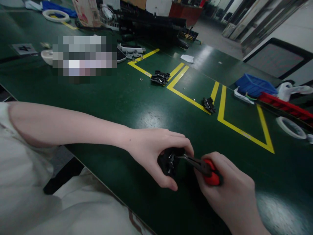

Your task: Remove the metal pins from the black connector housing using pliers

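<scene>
My left hand [156, 150] is wrapped round a small black plastic part [169, 162], thumb at its near side and fingers over the far side. A shiny, irregular face of the part shows between them. My right hand [227, 186] grips long-nose pliers [201, 165] by their red handles. The pliers' thin metal tips point left and reach the part's right side. Whether the jaws pinch anything is too small to tell. Both hands are low over the green table [112, 107], near its front edge.
Yellow tape corners [244, 133] mark the table. Similar black parts lie by them, a pair [160, 77] and one [209, 105] farther right. A blue bin [255, 85], a red rack [288, 106] and a tape roll [290, 127] stand right. Black pieces [151, 27] are piled behind.
</scene>
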A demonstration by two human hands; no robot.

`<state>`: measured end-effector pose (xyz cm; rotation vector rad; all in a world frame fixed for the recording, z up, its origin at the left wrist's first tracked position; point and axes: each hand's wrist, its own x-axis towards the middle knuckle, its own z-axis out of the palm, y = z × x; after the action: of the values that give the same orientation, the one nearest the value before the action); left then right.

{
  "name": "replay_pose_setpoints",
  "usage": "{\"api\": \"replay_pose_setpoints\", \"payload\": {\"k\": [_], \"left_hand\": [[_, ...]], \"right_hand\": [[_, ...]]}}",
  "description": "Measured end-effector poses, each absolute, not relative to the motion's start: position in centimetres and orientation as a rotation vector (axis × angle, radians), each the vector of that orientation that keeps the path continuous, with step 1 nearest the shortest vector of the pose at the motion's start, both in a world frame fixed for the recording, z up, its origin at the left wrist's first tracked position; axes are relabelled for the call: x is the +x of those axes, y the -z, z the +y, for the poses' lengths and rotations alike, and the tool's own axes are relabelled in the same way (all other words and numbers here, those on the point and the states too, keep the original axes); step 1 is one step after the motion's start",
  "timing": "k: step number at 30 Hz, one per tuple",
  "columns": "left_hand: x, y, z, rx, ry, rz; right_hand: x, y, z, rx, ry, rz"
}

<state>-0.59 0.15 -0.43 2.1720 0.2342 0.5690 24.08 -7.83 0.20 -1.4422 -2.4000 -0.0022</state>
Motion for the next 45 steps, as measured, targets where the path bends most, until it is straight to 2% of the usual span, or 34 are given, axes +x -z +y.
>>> {"api": "replay_pose_setpoints", "payload": {"k": [18, 30, 45], "left_hand": [[-0.5, 0.9, 1.0, 2.099, -0.614, 0.232], [-0.9, -0.6, 1.1, 2.135, -0.383, 0.502], [-0.6, -0.7, 1.1, 2.282, -0.472, 0.694]], "right_hand": [[24.5, 0.2, -7.3, -1.496, -0.022, -2.18], [25.4, 0.0, -6.3, -1.591, -0.279, -1.819], [24.4, -0.8, -7.4, -1.512, -0.527, -1.363]]}}
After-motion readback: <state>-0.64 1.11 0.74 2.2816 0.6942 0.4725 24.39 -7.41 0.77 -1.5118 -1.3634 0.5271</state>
